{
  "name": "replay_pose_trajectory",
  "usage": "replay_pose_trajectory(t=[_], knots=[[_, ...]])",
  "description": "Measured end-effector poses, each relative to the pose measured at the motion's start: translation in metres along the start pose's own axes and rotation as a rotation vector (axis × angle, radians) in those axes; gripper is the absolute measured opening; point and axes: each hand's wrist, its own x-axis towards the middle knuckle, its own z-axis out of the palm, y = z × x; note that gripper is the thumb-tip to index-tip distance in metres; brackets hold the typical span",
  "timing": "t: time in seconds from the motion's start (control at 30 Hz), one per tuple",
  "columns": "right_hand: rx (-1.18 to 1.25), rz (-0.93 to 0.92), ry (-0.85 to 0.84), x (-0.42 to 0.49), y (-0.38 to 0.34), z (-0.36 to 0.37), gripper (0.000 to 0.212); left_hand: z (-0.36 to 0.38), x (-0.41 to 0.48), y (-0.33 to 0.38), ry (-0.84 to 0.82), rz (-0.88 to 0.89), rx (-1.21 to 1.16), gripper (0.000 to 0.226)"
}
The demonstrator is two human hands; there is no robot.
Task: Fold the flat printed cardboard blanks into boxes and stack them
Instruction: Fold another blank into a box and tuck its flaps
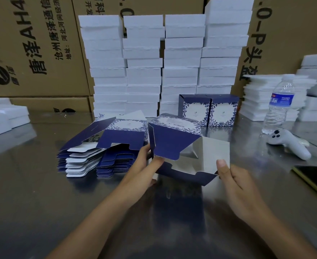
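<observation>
Box [174, 144] half folded sits between my two hands, open end facing me, shiny silver inside; my left hand [144, 165] grips its left edge, thumb on the blue flap; my right hand [232, 176] pinches its near right corner, thumb on top; just left of my left hand lies the pile of flat blanks [101, 152] on the desk [41, 193]; past both hands stand two finished boxes [208, 111], side by side and touching; far beyond my right hand stands a water bottle [279, 103], with a white controller [288, 144] lying near it.
</observation>
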Motion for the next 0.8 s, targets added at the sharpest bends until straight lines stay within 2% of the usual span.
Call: replay_pose_trajectory(t=[0.07, 0.1, 0.2, 0.23, 0.3, 0.37, 0.47, 0.53, 0.67, 0.73, 0.8], knots=[[0.022, 0.021, 0.025, 0.0, 0.003, 0.001, 0.059, 0.001, 0.001, 0.001, -0.004, -0.035, -0.083, 0.027], [0.029, 0.037, 0.049, 0.001, 0.005, 0.001, 0.062, 0.002, 0.002, 0.002, -0.005, -0.039, -0.13, 0.024], [0.019, 0.065, 0.124, 0.001, 0.005, 0.002, 0.063, 0.006, 0.0, 0.001, 0.099, -0.037, -0.148, 0.039], [0.013, 0.069, 0.141, 0.001, 0.004, 0.003, 0.062, 0.007, -0.001, 0.0, 0.153, 0.023, -0.057, 0.046], [-0.005, 0.062, 0.172, 0.001, 0.001, 0.004, 0.058, 0.01, -0.006, -0.002, 0.224, 0.26, 0.252, 0.054], [-0.001, 0.057, 0.197, 0.001, 0.0, 0.004, 0.057, 0.01, -0.01, -0.002, 0.314, 0.407, 0.474, 0.052], [0.084, 0.07, 0.174, 0.001, -0.002, 0.004, 0.066, 0.011, -0.01, 0.002, 0.502, 0.471, 0.552, 0.037], [0.145, 0.085, 0.158, 0.001, -0.005, 0.004, 0.066, 0.01, -0.013, 0.008, 0.587, 0.614, 0.607, 0.027], [0.287, 0.163, 0.16, 0.003, -0.009, 0.003, 0.059, -0.001, -0.011, 0.015, 0.638, 1.032, 0.952, 0.03], [0.358, 0.218, 0.178, 0.004, -0.009, 0.001, 0.055, -0.01, -0.007, 0.016, 0.674, 1.117, 1.053, 0.017], [0.38, 0.246, 0.204, 0.006, -0.01, -0.001, 0.053, -0.013, -0.005, 0.016, 0.669, 1.161, 1.044, 0.006]])
